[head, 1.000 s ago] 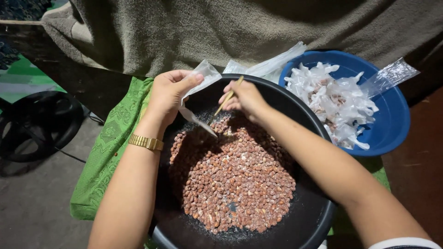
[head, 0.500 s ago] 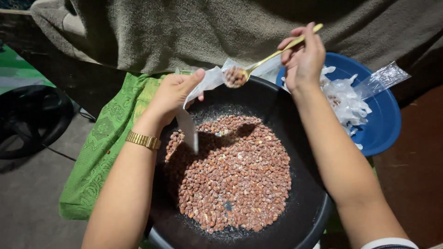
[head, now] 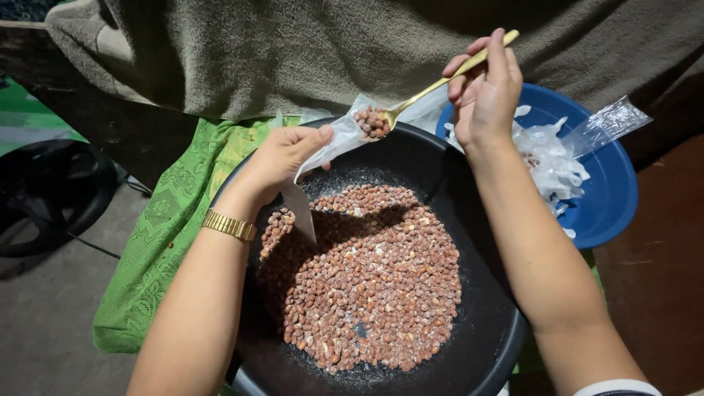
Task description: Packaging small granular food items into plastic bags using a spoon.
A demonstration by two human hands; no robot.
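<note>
A: Head view: what is held by each hand, taking the black basin point(head: 484, 345) as the landmark?

B: A small clear plastic bag point(head: 330, 143) is pinched by the left hand point(head: 282, 158) over the basin's far rim, thumb on top, so the grip is closed on the bag; the bag's lower tail hangs down over the nuts. A gold-coloured spoon point(head: 433, 86) is held by the right hand point(head: 484, 92) beyond the basin's far right rim, the handle clamped between thumb and fingers. The spoon's bowl, loaded with nuts, is placed at the bag's open mouth.

A: And where are the nuts?

B: A heap of reddish-brown peanuts point(head: 367, 279), dusted with white, is spread across the basin's floor, below both hands.

A: What else is seen around the basin?

B: A blue bowl point(head: 612, 191) of filled, knotted plastic packets point(head: 550, 165) is set just beyond its right edge. A green patterned cloth point(head: 161, 242) is laid under its left side, and a grey-brown blanket point(head: 293, 51) is draped behind it. A gold wristwatch point(head: 229, 226) is worn on the left wrist, above the basin's left rim.
</note>
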